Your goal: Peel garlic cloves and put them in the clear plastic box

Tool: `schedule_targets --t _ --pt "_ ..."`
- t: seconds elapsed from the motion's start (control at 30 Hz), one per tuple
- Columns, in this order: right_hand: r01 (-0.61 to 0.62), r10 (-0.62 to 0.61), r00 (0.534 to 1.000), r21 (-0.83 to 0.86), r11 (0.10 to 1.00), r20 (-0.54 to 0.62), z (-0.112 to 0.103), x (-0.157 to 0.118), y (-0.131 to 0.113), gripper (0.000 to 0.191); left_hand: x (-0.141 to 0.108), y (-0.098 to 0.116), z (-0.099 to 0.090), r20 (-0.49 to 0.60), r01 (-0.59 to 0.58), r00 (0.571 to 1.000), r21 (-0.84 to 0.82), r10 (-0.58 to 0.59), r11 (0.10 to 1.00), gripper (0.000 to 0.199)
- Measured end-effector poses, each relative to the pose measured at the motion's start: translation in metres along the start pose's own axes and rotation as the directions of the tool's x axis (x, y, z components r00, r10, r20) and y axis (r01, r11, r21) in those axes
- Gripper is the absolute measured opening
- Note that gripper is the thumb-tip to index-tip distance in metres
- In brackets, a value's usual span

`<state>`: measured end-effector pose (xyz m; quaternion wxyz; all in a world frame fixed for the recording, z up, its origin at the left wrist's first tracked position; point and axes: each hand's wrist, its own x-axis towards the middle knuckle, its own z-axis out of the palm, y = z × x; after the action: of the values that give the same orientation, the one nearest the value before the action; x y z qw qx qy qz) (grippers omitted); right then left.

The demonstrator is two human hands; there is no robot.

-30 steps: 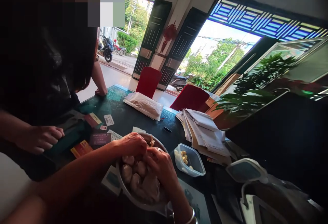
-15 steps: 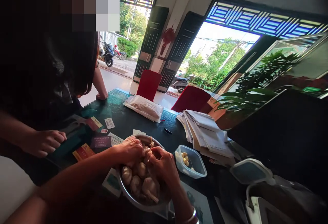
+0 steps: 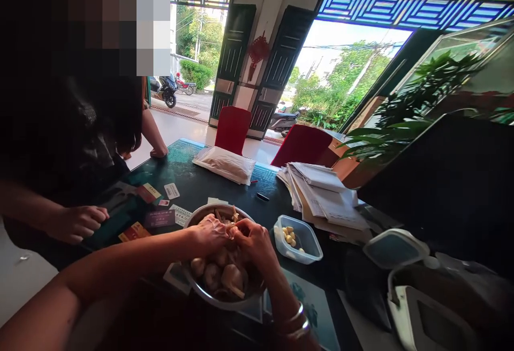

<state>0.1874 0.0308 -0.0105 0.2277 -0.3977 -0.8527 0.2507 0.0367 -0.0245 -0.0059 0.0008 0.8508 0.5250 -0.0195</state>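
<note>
Both my hands meet over a round metal bowl (image 3: 219, 304) that holds several garlic bulbs (image 3: 233, 278). My left hand (image 3: 212, 234) has its fingers curled in and closed on garlic at the bowl's far side. Pressed up against it, my right hand (image 3: 254, 241) pinches the same garlic with thumb and fingers. Most of that garlic is hidden behind the fingers. To the right of the bowl, a clear plastic container (image 3: 311, 255) holds several peeled garlic cloves (image 3: 289, 236).
Across the dark table (image 3: 241, 196) lie a wrapped package (image 3: 225, 164), cards (image 3: 160, 218) and a paper stack (image 3: 321, 195). A co-worker's hand (image 3: 80, 223) rests at the left edge. A dark monitor (image 3: 445, 179) and a plant (image 3: 433, 88) stand right. Red chairs (image 3: 232, 130) are behind.
The view has tilted and shifted slightly. My hands stay together over the bowl, with the fingers closer around the garlic. The co-worker's hand has barely moved.
</note>
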Motion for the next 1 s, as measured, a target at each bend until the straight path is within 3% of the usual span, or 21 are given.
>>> schedule_targets --t 0.3,0.37,0.43,0.67,0.87,1.0 --pt "-0.025 0.026 0.999 0.069 0.997 -0.018 -0.001 0.001 0.004 0.022 -0.004 -0.013 0.012 -0.002 0.03 1.0 -0.061 -0.03 0.998 0.014" --pt "-0.019 0.022 0.999 0.069 0.997 -0.032 -0.002 0.0 0.003 0.022 -0.011 -0.019 0.008 -0.04 0.035 0.998 -0.095 -0.039 0.995 0.008" --pt "-0.002 0.004 0.999 0.059 0.998 -0.039 -0.001 -0.001 0.0 0.021 -0.018 -0.025 0.004 -0.153 -0.005 0.987 -0.324 -0.047 0.946 0.008" --pt "0.066 -0.066 0.997 -0.004 0.998 0.032 0.001 -0.005 -0.009 0.02 -0.031 -0.036 0.004 -0.205 -0.021 0.976 -0.413 -0.071 0.911 0.015" --pt "0.157 -0.153 0.985 -0.038 0.987 0.085 0.0 -0.005 -0.008 0.017 -0.03 -0.027 -0.008 -0.084 -0.081 0.995 -0.285 0.06 0.955 0.012" --pt "0.218 -0.212 0.972 -0.054 0.975 0.102 0.002 -0.005 -0.006 0.021 -0.026 -0.012 -0.014 -0.001 -0.023 1.0 -0.23 0.024 0.973 0.012"
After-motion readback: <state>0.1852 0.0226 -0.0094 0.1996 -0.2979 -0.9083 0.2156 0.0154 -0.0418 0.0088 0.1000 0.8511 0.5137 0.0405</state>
